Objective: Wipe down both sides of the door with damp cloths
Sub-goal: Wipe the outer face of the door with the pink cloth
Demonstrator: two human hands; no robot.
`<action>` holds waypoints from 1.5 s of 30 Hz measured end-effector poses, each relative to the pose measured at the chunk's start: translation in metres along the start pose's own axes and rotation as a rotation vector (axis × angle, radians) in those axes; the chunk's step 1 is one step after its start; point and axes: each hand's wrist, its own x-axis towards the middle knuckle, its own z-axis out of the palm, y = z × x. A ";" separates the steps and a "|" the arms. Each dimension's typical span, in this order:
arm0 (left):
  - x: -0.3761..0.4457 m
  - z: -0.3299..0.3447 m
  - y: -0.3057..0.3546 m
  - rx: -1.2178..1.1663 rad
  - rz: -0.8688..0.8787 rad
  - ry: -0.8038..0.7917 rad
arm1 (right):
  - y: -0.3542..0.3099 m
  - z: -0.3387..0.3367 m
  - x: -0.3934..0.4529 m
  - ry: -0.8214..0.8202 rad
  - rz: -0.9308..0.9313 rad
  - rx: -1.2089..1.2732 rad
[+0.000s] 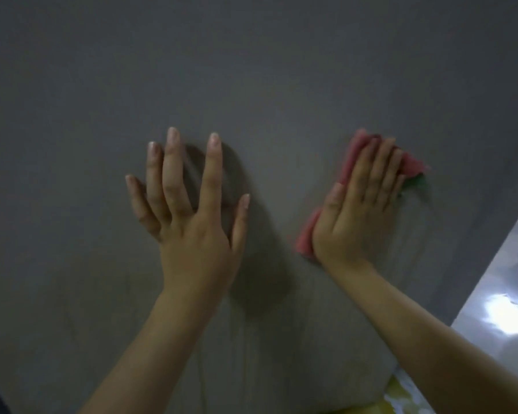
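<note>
A plain grey door fills almost the whole view. My right hand lies flat with straight fingers on a folded pink cloth, pressing it against the door right of centre. A bit of green shows at the cloth's right edge. Faint wet streaks run down the door below the cloth. My left hand is spread wide with straight fingers in front of the door left of centre and holds nothing. It casts a dark shadow on the door beside it. I cannot tell whether the left fingertips touch the door.
The door's right edge runs diagonally at the lower right, with a glossy pale surface beyond it that reflects light. A yellow patch shows at the bottom right. A dark strip sits in the bottom left corner.
</note>
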 end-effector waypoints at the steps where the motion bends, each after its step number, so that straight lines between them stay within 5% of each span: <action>1: -0.004 0.003 0.006 -0.008 0.006 -0.008 | -0.007 0.004 -0.006 -0.023 -0.091 0.013; 5: -0.012 0.014 0.029 -0.034 0.061 -0.048 | 0.010 0.002 -0.026 -0.184 -0.414 0.022; 9: -0.014 0.023 0.048 -0.057 0.078 -0.101 | 0.051 -0.010 -0.018 -0.094 -0.324 0.013; 14: -0.014 0.032 0.067 -0.047 0.077 -0.097 | 0.042 -0.001 0.001 0.010 0.043 0.018; 19: -0.016 0.038 0.085 -0.083 0.002 -0.100 | 0.070 -0.011 -0.035 -0.131 -0.256 0.019; 26: -0.023 0.053 0.123 -0.096 0.137 -0.149 | 0.121 -0.010 -0.013 0.058 0.469 0.066; 32: -0.018 0.067 0.134 -0.054 0.176 -0.149 | 0.103 -0.007 -0.042 -0.108 -0.065 0.020; 38: -0.019 0.067 0.131 -0.024 0.200 -0.109 | 0.124 -0.009 -0.012 0.123 0.513 0.102; 43: -0.020 0.068 0.134 -0.048 0.186 -0.118 | 0.093 -0.001 -0.033 -0.028 0.031 0.055; 45: -0.020 0.068 0.134 -0.056 0.179 -0.119 | 0.108 -0.005 -0.043 -0.019 0.018 0.070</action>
